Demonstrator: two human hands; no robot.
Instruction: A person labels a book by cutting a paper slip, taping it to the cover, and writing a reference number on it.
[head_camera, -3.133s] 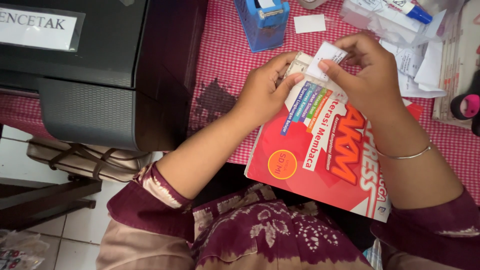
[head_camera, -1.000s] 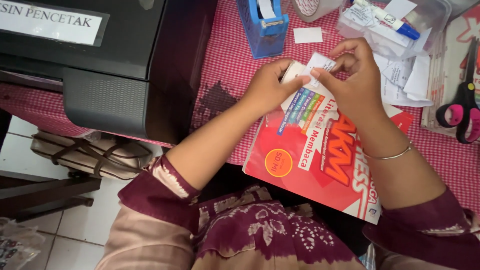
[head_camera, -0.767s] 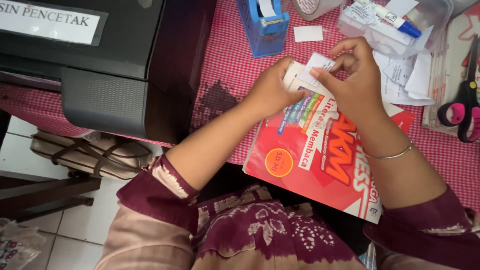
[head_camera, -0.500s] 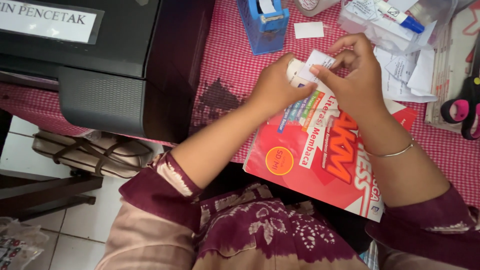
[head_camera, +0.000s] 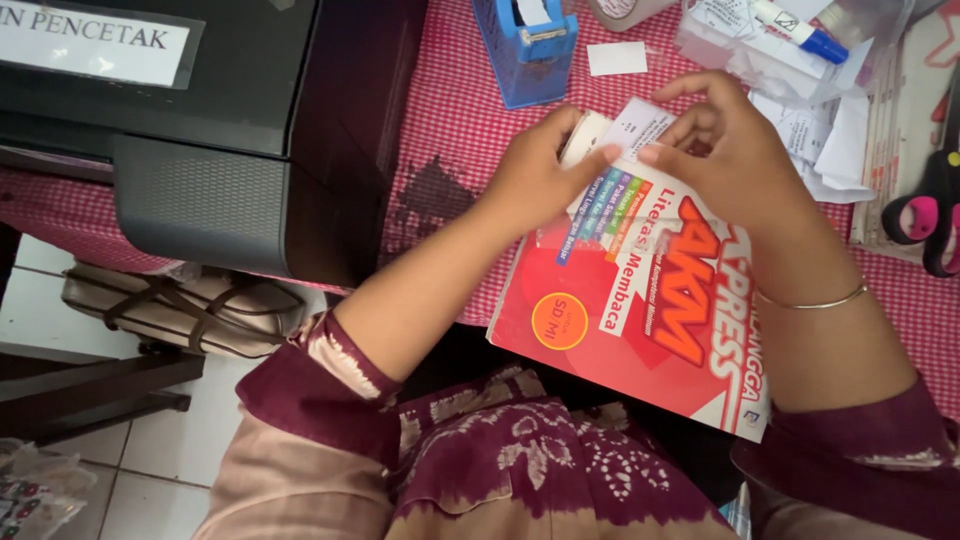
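Up at the far corner of a red book (head_camera: 640, 320), which lies on the red-checked tablecloth (head_camera: 450, 120) with its near edge hanging past the table, both hands meet over a small white paper label (head_camera: 640, 128). The left hand (head_camera: 535, 180) presses on the book's corner, its fingertips pinching the label's near edge against it; the right hand (head_camera: 735, 160) has thumb and forefinger closed on the label's other side, the remaining fingers loosely curled. A thin bracelet (head_camera: 815, 302) circles the right wrist. Just beyond the hands stands a blue tape dispenser (head_camera: 525, 45), with a loose white paper slip (head_camera: 617, 58) beside it on the cloth. To the right lies a heap of paper scraps (head_camera: 810, 130) with a blue-capped white marker (head_camera: 795, 25) resting on top, and further right a pair of pink-handled scissors (head_camera: 925, 215). A dark stain (head_camera: 430, 200) marks the cloth left of the book, and a black printer (head_camera: 200, 120) fills the table's left side. Below it, a tan bag (head_camera: 180, 310) sits near the tiled floor (head_camera: 150, 480).
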